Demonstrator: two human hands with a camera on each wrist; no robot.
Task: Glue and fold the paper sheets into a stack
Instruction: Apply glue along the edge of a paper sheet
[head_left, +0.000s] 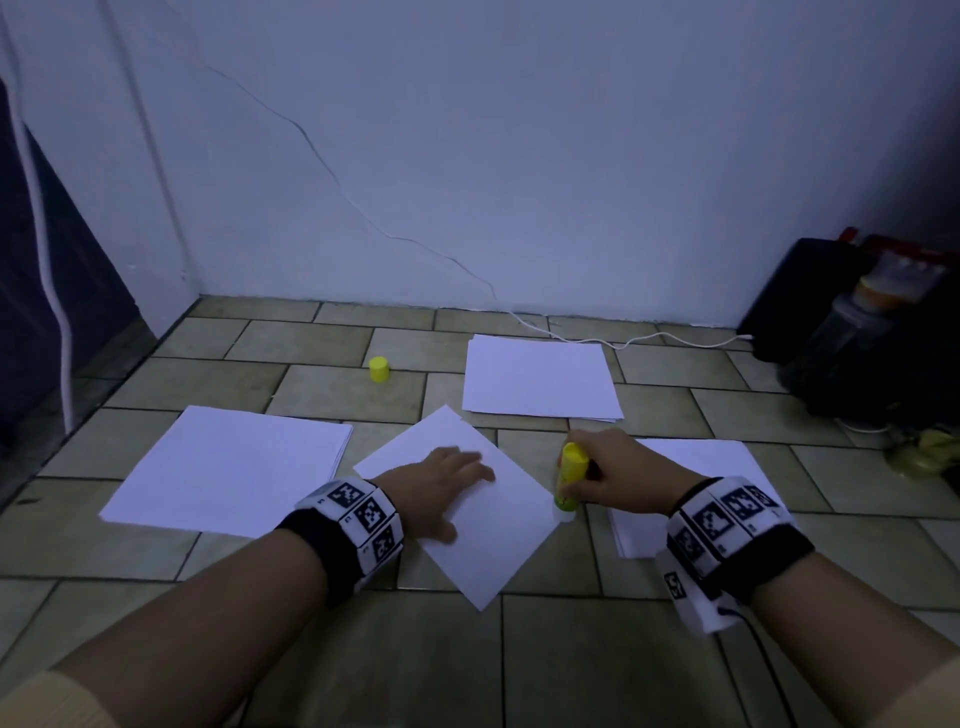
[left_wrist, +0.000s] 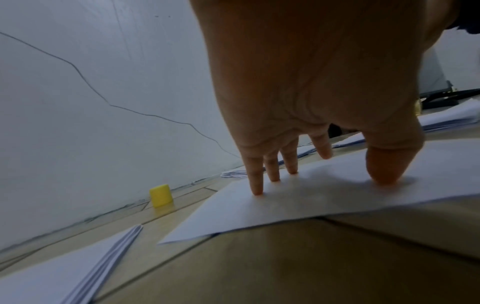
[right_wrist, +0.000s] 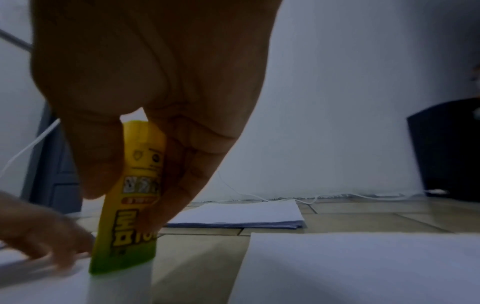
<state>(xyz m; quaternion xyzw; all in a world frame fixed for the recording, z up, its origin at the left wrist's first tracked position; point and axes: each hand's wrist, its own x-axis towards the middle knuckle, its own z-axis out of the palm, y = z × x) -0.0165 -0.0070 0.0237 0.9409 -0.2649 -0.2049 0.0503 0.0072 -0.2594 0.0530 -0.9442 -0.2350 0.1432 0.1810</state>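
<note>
We list a tiled floor (head_left: 322, 384) bearing three paper stacks (head_left: 540, 376), one loose sheet (head_left: 493, 525), a yellow cap (head_left: 379, 369), a white cable (head_left: 649, 340).

Room around the single sheet (head_left: 488, 519)
Bare tiled floor (head_left: 571, 660) lies nearer; paper stacks (head_left: 228, 467) flank it, yellow cap (head_left: 379, 369) beyond.

The light is dim and bluish, and I can't quite tell where it comes from. My left hand (left_wrist: 324, 86) throws soft shadows on the sheet (left_wrist: 298, 201). My right wrist's view is dark, grainy and blurred; walls bow at the edges.
</note>
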